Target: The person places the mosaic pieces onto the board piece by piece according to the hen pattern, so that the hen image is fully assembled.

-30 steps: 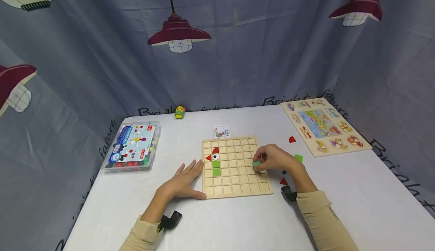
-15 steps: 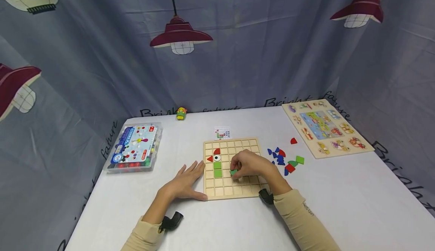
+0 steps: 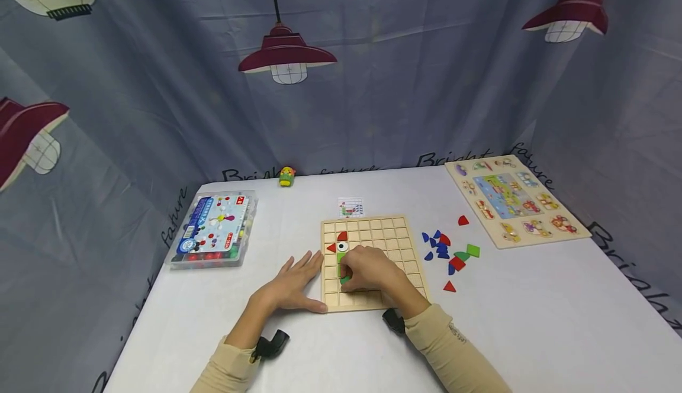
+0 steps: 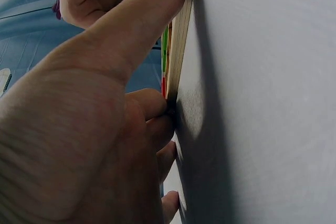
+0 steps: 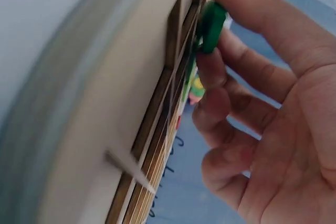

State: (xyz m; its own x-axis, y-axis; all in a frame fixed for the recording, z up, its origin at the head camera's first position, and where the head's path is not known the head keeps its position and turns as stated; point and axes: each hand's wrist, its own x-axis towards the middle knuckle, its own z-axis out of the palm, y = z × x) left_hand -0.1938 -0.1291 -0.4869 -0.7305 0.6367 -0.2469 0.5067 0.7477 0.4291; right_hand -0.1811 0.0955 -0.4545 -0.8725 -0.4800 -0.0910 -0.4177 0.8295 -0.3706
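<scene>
Misalignment is judged the chief risk in the head view. The right hand [image 3: 367, 270] pinches a green piece [image 3: 345, 280] low over the left part of the board [image 3: 394, 242], and its curled fingers mask the cell below; the piece could catch on a divider, or nudge the green squares [image 3: 341, 257] just beside it. The left hand [image 3: 295, 283] lies spread on the desk [image 3: 319, 357] at the board's left edge, grasping nothing; should its bracing slacken, a push could shift the board.

Left wrist view: the thumb meets the board's edge, which shows as pale wood with green and red along the upper face. Firmness of contact cannot be told.

Right wrist view: the green piece is held between thumb and fingertip, darker than the squares, smooth and solid. Its full outline is hidden, and contact with the board cannot be confirmed.
</scene>
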